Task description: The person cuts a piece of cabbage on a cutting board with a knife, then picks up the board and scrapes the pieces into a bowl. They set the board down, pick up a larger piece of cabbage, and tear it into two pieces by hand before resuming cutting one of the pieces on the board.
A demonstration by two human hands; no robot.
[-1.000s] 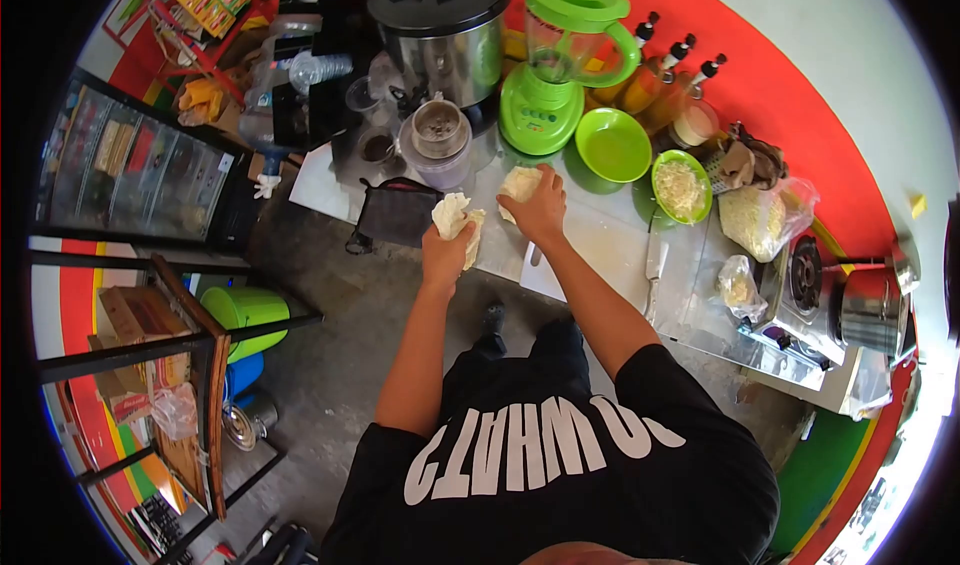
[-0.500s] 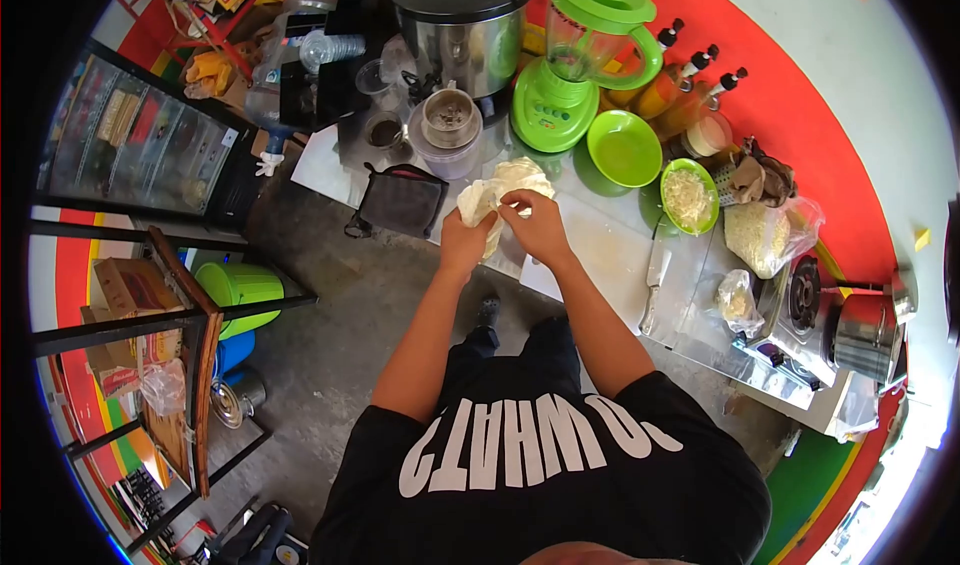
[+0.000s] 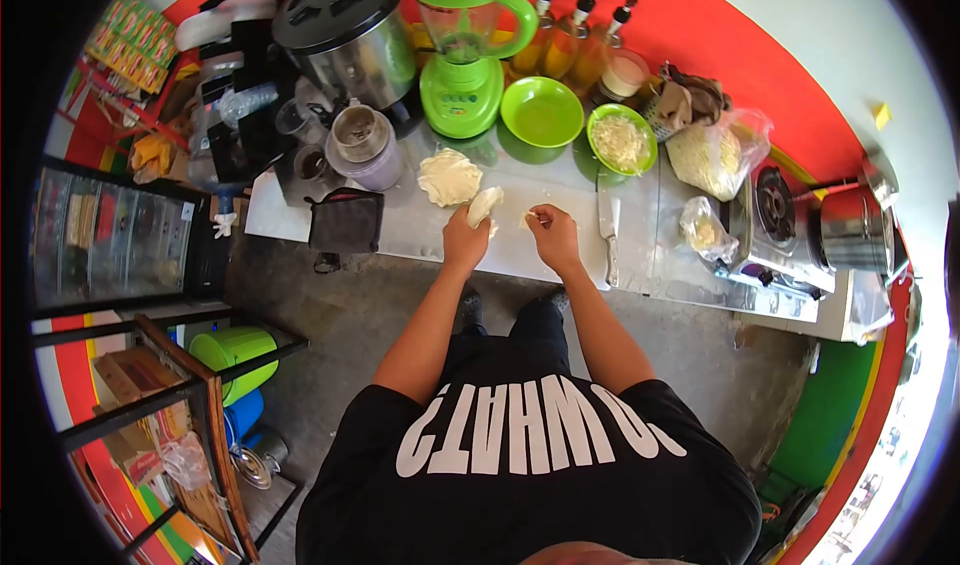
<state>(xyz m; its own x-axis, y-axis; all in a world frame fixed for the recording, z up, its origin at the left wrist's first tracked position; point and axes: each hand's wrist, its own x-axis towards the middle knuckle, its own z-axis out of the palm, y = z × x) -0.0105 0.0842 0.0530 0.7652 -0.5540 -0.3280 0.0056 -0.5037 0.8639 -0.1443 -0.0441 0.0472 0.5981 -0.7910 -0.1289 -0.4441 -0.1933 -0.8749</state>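
My left hand (image 3: 467,238) is closed around a soft cream-coloured piece (image 3: 486,205) that looks like oyster mushroom. A little to its right, my right hand (image 3: 554,236) pinches a small pale strip (image 3: 526,221) over the white cutting board (image 3: 568,205). Just beyond my left hand, a larger ruffled pale mushroom-like piece (image 3: 450,177) lies on the metal counter. A knife (image 3: 610,227) rests at the board's right side. Behind it, a green bowl (image 3: 648,158) is filled with pale shreds.
An empty-looking green bowl (image 3: 542,113) stands by the green blender (image 3: 461,95). Bottles with dark tops (image 3: 566,47) line the wall. Bags of pale food (image 3: 712,155) and a stove (image 3: 775,205) are to the right. Left are a black pouch (image 3: 346,222) and metal cup (image 3: 360,133).
My hands were together on the pale piece and are now apart, with a small strip in my right. The larger piece now lies on the counter. The view has shifted.
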